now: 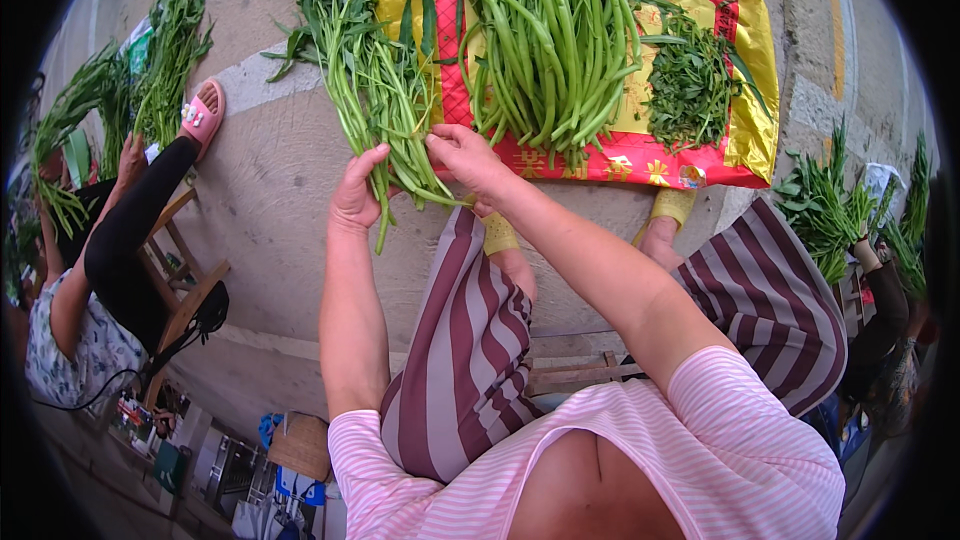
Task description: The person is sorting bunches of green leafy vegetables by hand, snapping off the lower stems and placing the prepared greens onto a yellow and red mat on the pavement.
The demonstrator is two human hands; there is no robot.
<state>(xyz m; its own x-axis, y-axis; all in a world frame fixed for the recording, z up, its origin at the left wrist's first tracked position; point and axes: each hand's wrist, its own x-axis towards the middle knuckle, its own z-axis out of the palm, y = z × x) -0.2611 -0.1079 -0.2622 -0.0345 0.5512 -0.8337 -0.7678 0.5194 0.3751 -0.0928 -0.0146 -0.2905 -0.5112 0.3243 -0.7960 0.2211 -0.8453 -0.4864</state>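
A loose bunch of water spinach [375,90] with long green stems and narrow leaves lies in front of me, its cut ends toward me. My left hand [357,192] is closed around the left side of the stems near those ends, thumb on top. At the right side of the same bunch, my right hand [468,162] pinches at the stems with thumb and forefinger; its other fingers are curled under. Just beyond it, a thicker pile of water spinach [555,50] rests on a red and yellow sack [752,140]. Picked-off leaves [690,80] are heaped on the sack's right part.
On the left, another person in a pink sandal [203,120] sits on a wooden chair [185,305], holding greens [85,105]. A further person's hand [866,255] holds greens [825,205] at the right. A woven basket [300,446] stands behind me on the left.
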